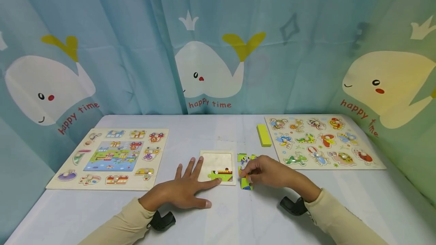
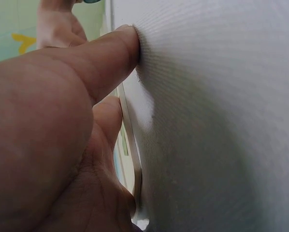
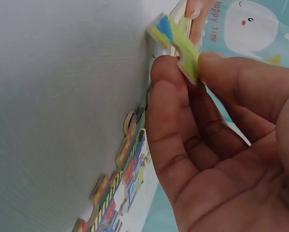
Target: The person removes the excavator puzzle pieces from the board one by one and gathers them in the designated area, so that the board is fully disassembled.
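Note:
My left hand point(image 1: 185, 192) lies with its fingers spread at a small wooden puzzle tray point(image 1: 216, 158), fingertips over its left and lower edges. One finger touches a green jigsaw piece with a red and yellow strip point(image 1: 225, 173) in the tray's lower right part. In the left wrist view the thumb point(image 2: 118, 48) rests on the white table. Just right of the tray, my right hand point(image 1: 272, 173) pinches a green and blue jigsaw piece point(image 3: 185, 50) between thumb and fingers. Beside its fingertips lie more jigsaw pieces point(image 1: 242, 158), partly hidden by the hand.
A yellow-green block point(image 1: 263, 135) lies behind the right hand. At the right stands a wooden insect knob-puzzle board point(image 1: 318, 143), at the left a vehicle knob-puzzle board point(image 1: 109, 184). Behind the table hangs a blue whale-print curtain point(image 1: 211, 18).

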Action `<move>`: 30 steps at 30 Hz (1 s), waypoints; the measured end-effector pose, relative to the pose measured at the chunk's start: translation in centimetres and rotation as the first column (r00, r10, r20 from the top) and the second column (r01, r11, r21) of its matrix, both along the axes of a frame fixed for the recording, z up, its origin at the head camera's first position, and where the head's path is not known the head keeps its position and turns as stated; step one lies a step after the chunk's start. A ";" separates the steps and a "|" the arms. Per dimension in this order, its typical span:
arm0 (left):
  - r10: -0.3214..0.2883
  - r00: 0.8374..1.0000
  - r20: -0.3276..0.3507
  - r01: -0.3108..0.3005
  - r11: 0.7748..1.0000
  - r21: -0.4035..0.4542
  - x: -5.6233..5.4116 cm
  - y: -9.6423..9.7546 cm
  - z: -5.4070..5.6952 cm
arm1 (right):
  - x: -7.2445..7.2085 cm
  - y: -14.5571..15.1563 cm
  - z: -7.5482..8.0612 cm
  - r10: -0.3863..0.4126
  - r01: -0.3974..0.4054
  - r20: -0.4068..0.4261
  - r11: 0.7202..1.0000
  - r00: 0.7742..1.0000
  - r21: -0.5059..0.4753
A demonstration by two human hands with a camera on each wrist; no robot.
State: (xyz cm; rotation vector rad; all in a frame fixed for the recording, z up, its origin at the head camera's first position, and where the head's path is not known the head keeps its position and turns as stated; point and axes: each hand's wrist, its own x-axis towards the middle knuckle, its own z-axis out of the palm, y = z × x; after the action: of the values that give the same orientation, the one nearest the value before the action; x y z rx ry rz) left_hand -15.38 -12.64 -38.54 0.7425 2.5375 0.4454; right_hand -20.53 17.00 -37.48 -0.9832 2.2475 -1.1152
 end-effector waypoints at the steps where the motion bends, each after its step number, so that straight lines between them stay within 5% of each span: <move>1: 0.001 1.000 0.002 -0.001 1.000 0.000 0.0 0.0 0.0 | 0.0 0.0 -0.1 0.008 -0.008 0.003 1.000 1.000 -0.008; 7: -0.002 1.000 0.000 0.003 1.000 -0.004 -0.1 0.0 -0.3 | 0.2 -0.1 -0.2 0.005 -0.005 -0.004 1.000 1.000 -0.014; 16: -0.005 0.999 -0.034 0.005 1.000 -0.006 -0.1 0.4 0.2 | 0.2 0.0 0.3 -0.027 0.027 -0.133 1.000 0.991 -0.004; 23: -0.005 0.993 -0.117 0.014 0.996 0.083 0.2 1.2 1.0 | -0.1 -0.2 0.0 -0.031 0.029 -0.136 0.999 0.990 -0.015; 30: -0.059 0.995 -0.086 0.073 0.983 0.167 0.0 2.1 0.6 | 0.0 -0.3 -0.1 -0.021 0.019 -0.127 1.000 0.992 -0.019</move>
State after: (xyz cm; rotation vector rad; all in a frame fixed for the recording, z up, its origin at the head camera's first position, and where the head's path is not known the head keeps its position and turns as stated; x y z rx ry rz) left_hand -15.41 -10.50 -37.98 0.9213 2.5632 0.6276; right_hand -20.56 16.67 -37.53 -1.0691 2.3567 -1.1115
